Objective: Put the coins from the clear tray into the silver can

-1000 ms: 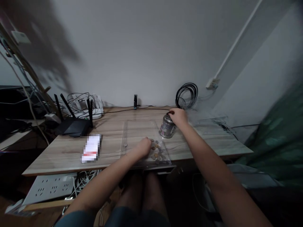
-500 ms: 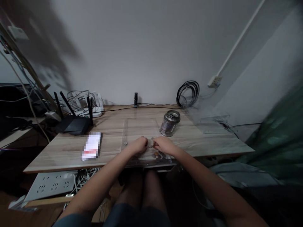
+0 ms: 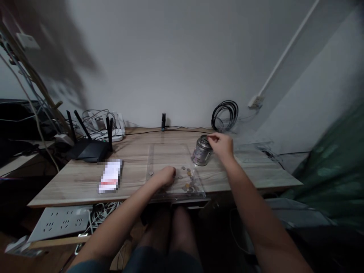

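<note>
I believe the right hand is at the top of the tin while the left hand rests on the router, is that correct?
Not quite. In the head view the right hand is at the top of the tin, but the left hand rests by the coins on the clear sheet, well away from the router.

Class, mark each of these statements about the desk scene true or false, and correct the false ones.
1. The right hand is at the top of the small round metal tin. True.
2. The left hand rests on the black router. False: it rests on the clear plastic sheet, beside the scattered coins.
3. The black router with upright antennas stands on the left of the wooden desk. True.
4. The tin lies tipped on its side. False: it stands upright.
</note>
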`<state>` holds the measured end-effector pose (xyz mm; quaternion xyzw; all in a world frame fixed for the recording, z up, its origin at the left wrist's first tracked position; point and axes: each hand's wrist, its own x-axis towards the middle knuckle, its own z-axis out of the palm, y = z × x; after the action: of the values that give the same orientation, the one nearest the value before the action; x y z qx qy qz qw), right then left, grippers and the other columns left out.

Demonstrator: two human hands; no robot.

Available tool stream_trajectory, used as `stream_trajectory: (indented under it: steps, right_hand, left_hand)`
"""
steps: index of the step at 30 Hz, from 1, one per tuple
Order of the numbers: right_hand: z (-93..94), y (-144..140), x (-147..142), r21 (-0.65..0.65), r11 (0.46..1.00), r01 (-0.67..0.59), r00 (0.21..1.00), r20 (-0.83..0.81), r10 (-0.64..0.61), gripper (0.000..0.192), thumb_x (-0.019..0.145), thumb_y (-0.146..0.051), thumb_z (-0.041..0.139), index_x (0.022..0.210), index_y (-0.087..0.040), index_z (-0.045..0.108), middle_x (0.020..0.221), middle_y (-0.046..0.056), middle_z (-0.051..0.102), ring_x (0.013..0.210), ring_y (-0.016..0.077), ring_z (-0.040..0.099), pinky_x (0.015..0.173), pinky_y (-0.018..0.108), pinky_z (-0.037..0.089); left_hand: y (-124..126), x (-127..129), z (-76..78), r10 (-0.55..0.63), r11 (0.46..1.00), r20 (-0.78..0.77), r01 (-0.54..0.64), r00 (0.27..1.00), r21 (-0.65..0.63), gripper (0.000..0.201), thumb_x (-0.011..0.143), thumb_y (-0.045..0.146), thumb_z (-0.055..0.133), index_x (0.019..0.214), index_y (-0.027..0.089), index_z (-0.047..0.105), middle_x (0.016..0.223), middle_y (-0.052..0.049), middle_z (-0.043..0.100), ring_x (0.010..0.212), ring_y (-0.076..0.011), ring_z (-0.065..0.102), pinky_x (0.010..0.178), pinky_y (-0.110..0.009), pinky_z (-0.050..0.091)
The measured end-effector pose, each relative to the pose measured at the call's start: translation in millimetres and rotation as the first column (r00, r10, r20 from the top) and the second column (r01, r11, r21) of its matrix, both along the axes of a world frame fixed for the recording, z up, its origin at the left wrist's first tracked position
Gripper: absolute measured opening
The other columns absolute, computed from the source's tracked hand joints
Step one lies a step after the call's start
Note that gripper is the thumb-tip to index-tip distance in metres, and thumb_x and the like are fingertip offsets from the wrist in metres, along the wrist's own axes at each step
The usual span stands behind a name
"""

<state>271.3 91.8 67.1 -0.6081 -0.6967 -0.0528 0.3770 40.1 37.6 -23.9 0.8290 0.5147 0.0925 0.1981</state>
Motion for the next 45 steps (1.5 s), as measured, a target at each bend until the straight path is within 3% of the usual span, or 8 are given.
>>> stream_trajectory:
  steps: [8,12,16,27,33,37,40,45]
  right_hand:
    - [17.5,29.0,6.5,-0.18,0.952,0.248,0.951,0.232,-0.204,0.027,0.07,-0.036,0.054,0.087,-0.021,0.069,0.088,0.008,0.067,0.082,0.023,0.057,0.065,0.03,0.04]
    - [-14.1,-2.6,-32.2,-0.187,0.982,-0.018,0.924,0.373,0.088,0.029,0.081,-0.032,0.042,0.094,-0.021,0.066,0.094,0.007,0.065,0.088,0.0196,0.057,0.072,0.027,0.04]
    - [-55.8,-18.3,-63.6,-0.5,0.855,-0.134,0.756,0.506,0.415,0.029,0.075,-0.03,0.053,0.101,-0.02,0.062,0.099,0.008,0.064,0.092,0.0201,0.057,0.074,0.025,0.04]
    - [-63.9,-14.0,-65.5,-0.54,0.834,-0.113,0.784,0.467,0.409,0.014,0.072,-0.024,0.056,0.082,-0.018,0.064,0.085,0.006,0.066,0.08,0.0164,0.06,0.065,0.022,0.039]
    - [-9.2,8.5,-11.2,0.023,0.997,0.069,0.998,-0.012,-0.069,0.023,0.077,-0.033,0.047,0.086,-0.019,0.063,0.079,0.005,0.066,0.071,0.0155,0.057,0.061,0.024,0.039]
    - [9.5,30.5,14.5,-0.084,0.959,0.272,0.961,-0.024,-0.275,0.015,0.068,-0.031,0.056,0.072,-0.021,0.066,0.074,0.004,0.065,0.07,0.0186,0.056,0.061,0.028,0.039]
    - [4.9,23.2,4.3,-0.013,0.965,0.264,0.965,-0.008,-0.264,0.019,0.069,-0.031,0.055,0.079,-0.02,0.068,0.086,0.008,0.065,0.082,0.0223,0.055,0.07,0.033,0.04]
    - [-30.5,-38.0,-54.3,0.096,0.951,-0.293,0.953,-0.052,0.299,0.025,0.077,-0.027,0.048,0.094,-0.02,0.065,0.088,0.006,0.065,0.074,0.0162,0.057,0.069,0.029,0.043]
  left_hand:
    - [-2.1,-1.5,3.0,-0.008,1.0,-0.047,0.008,0.999,-0.013,0.025,0.067,0.018,0.053,0.09,0.017,0.062,0.084,-0.008,0.064,0.078,-0.019,0.06,0.069,-0.025,0.043]
    - [-4.1,4.5,4.7,-0.098,0.989,-0.036,0.101,0.995,0.11,0.036,0.075,0.034,0.05,0.106,0.017,0.054,0.1,-0.01,0.058,0.084,-0.0199,0.058,0.074,-0.028,0.043]
    - [-3.5,14.8,2.1,-0.166,0.978,-0.113,0.178,0.98,0.107,0.028,0.08,0.021,0.04,0.105,0.014,0.053,0.098,-0.013,0.056,0.082,-0.0207,0.059,0.075,-0.03,0.043]
    - [-2.5,14.6,-3.3,-0.081,0.993,0.008,0.08,0.997,0.086,0.022,0.075,0.015,0.042,0.091,0.013,0.057,0.095,-0.013,0.06,0.085,-0.0205,0.057,0.076,-0.029,0.041]
    - [3.2,14.2,-4.7,0.076,0.996,0.082,-0.08,0.994,0.047,0.018,0.075,0.02,0.047,0.081,0.015,0.063,0.086,-0.012,0.065,0.082,-0.0196,0.058,0.073,-0.027,0.04]
    - [8.5,15.5,-6.2,0.098,0.992,0.243,-0.114,0.965,0.056,0.019,0.076,0.021,0.048,0.075,0.014,0.065,0.082,-0.011,0.066,0.079,-0.0181,0.058,0.071,-0.027,0.04]
    - [12.7,15.5,-5.4,0.181,0.983,0.505,-0.176,0.844,-0.057,0.017,0.074,0.025,0.052,0.069,0.014,0.064,0.074,-0.01,0.066,0.074,-0.0169,0.059,0.067,-0.026,0.042]
    - [15.6,14.2,11.0,0.455,0.869,0.859,0.095,0.236,-0.486,0.019,0.067,0.03,0.062,0.072,0.012,0.061,0.066,-0.005,0.063,0.061,-0.012,0.059,0.054,-0.021,0.044]
